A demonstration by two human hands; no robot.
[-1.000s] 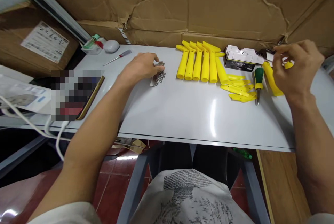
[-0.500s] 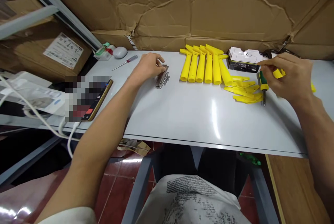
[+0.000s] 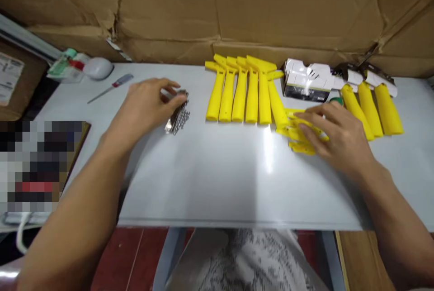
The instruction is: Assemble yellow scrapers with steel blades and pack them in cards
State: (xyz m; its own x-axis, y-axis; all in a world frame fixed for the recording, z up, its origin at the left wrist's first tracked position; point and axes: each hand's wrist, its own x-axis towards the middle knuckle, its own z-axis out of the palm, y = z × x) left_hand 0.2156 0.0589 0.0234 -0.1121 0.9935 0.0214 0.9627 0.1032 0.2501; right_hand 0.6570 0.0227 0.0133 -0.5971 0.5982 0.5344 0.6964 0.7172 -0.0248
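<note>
My left hand (image 3: 149, 105) rests at the upper end of a stack of thin metal strips (image 3: 171, 123), its thumb at the stack and its forefinger apart from the thumb. Small silver screws (image 3: 183, 119) lie in a heap against the strips. Over a loose pile of flat yellow plastic pieces (image 3: 300, 147), my right hand (image 3: 342, 135) has its thumb and fingers apart, with the fingertips at the pile. Whether it touches a piece is blurred. Behind that hand, only the green handle end (image 3: 336, 100) of a screwdriver shows.
Yellow plastic handles (image 3: 240, 96) stand in a row at the middle, more yellow handles (image 3: 386, 110) at the right. Behind are a white-and-black box (image 3: 307, 80) and a cardboard wall (image 3: 169, 10). Leftward lie a thin screwdriver (image 3: 110, 88), a white mouse (image 3: 98, 68) and a phone (image 3: 73, 155).
My right hand has moved left and down from the green-handled screwdriver to the flat yellow pieces. My left hand stays by the metal strips. The view has shifted right and closer.
</note>
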